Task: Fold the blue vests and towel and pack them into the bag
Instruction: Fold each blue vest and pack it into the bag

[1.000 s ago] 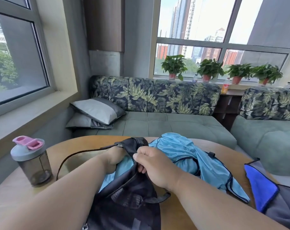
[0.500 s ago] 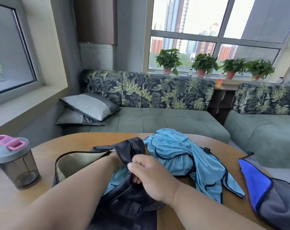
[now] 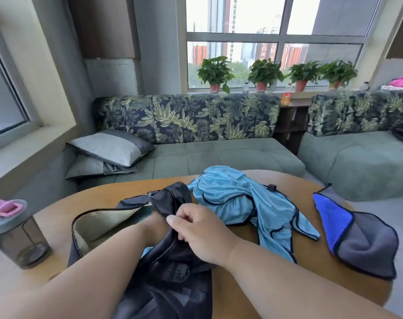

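My right hand (image 3: 195, 231) pinched the soft black bag (image 3: 172, 279) open at its rim; my left hand (image 3: 153, 224) was inside, grip unseen. The blue vest (image 3: 237, 199) beside it on the counter (image 3: 311, 261) looked light, limp and slippery, best gathered in bunches.

Bare worktop (image 3: 311, 279) lies open between the crumpled blue vest (image 3: 237, 199) and the towel (image 3: 357, 236), while the shaker bottle (image 3: 13, 233) blocks the left edge beside the bag (image 3: 168, 272).
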Demonstrator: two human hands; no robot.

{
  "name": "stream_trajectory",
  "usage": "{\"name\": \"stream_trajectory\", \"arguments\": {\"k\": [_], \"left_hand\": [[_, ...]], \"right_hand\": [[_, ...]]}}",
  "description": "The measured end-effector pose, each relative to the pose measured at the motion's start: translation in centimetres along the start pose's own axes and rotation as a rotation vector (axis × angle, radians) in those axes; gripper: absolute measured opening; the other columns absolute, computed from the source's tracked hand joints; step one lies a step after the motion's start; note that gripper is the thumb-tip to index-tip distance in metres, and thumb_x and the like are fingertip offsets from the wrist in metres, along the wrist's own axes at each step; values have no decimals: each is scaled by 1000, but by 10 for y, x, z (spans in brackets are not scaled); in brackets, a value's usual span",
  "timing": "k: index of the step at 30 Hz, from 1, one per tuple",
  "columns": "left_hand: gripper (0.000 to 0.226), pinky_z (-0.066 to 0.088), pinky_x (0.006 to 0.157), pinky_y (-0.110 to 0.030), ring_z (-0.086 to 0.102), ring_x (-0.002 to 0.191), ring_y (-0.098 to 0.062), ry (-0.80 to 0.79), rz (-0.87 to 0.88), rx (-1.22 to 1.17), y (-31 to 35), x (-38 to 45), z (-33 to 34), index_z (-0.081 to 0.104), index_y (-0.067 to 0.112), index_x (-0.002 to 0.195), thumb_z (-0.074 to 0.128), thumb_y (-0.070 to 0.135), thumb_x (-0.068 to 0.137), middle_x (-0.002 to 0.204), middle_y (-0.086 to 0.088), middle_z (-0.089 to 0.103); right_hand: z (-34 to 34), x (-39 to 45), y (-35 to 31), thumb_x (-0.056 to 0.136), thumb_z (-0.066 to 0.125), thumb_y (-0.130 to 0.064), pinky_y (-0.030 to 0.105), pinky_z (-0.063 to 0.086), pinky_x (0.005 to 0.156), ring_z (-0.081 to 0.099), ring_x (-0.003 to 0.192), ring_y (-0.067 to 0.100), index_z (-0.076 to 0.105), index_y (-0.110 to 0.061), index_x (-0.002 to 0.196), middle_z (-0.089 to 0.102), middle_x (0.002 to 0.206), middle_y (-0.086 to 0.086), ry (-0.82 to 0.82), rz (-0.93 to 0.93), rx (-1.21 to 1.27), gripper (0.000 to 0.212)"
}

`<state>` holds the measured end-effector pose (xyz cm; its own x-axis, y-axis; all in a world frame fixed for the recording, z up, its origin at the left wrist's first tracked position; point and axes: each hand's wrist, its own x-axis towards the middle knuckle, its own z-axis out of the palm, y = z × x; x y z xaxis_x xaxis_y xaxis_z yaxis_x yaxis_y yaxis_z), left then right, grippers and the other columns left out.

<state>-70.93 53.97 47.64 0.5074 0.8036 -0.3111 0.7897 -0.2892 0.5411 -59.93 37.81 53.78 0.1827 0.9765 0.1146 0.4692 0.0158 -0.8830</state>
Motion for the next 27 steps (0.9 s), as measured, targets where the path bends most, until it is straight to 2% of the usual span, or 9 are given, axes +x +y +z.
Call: {"name": "stream_trajectory", "arguments": {"k": [2, 4, 6, 8, 11, 15, 19, 22, 27], "left_hand": [[17, 48, 82, -11, 57, 83, -7, -33, -33, 58, 12, -13, -3, 53, 19, 94, 52, 9, 107, 93, -1, 61], [35, 34, 66, -3, 54, 87, -10, -56, 3, 117, 33, -31, -7, 54, 18, 84, 38, 3, 112, 91, -4, 53], [39, 31, 66, -13, 56, 107, -21, 26, 59, 276, 47, -47, -20, 51, 24, 81, 36, 7, 113, 99, -6, 55], [41, 33, 65, -19, 49, 98, -18, 128, 64, 347, 37, -52, -30, 39, 25, 72, 40, 9, 110, 84, 3, 49], [22, 43, 69, -28, 56, 83, -24, 329, -23, 338, 34, -60, -42, 61, 17, 82, 50, 15, 102, 84, -1, 64], [19, 41, 62, -32, 58, 71, -24, 571, -26, 209, 51, -90, -47, 67, 20, 86, 52, 20, 97, 80, -2, 69], [14, 46, 67, -37, 59, 74, -26, 793, 55, 59, 85, -133, -34, 62, 25, 80, 55, 28, 92, 76, 3, 67], [11, 50, 66, -37, 59, 71, -15, 770, 139, 55, 120, -153, -5, 62, 26, 77, 58, 27, 88, 72, 8, 66], [6, 54, 69, -34, 61, 73, -10, 515, 238, 75, 150, -135, 57, 63, 27, 80, 61, 29, 85, 74, 10, 67]], "right_hand": [[-5, -7, 1, 100, 62, -41, 23, 45, 70, 52, 65, 3, 58, -23, 76, 67, 76, 2, 23, -7, -19, 31], [-13, -17, 4, 100, 62, -41, 25, 46, 72, 53, 66, 3, 60, -21, 79, 66, 75, -1, 69, 21, 18, 29], [-25, -28, 10, 99, 62, -42, 27, 49, 75, 56, 67, 4, 60, -22, 80, 66, 72, -6, 130, 79, 83, 28], [-37, -39, 21, 98, 61, -43, 35, 55, 79, 59, 69, 6, 62, -21, 80, 67, 71, -8, 189, 149, 132, 29], [-53, -57, 42, 98, 62, -40, 44, 56, 81, 59, 68, 10, 63, -11, 85, 65, 68, -8, 273, 222, 185, 31], [-74, -82, 80, 101, 61, -38, 33, 46, 69, 55, 66, 14, 61, -4, 87, 61, 66, -6, 359, 331, 237, 36], [-89, -103, 130, 98, 62, -35, 37, 44, 66, 51, 60, 17, 56, -12, 77, 55, 65, 1, 458, 456, 224, 32], [-102, -111, 167, 91, 62, -35, 34, 43, 61, 54, 57, 17, 57, -24, 93, 60, 68, -2, 419, 569, 90, 12], [-123, -107, 191, 83, 64, -44, 35, 56, 66, 68, 75, 17, 48, -31, 107, 70, 87, -8, 348, 667, -180, 32]]}}
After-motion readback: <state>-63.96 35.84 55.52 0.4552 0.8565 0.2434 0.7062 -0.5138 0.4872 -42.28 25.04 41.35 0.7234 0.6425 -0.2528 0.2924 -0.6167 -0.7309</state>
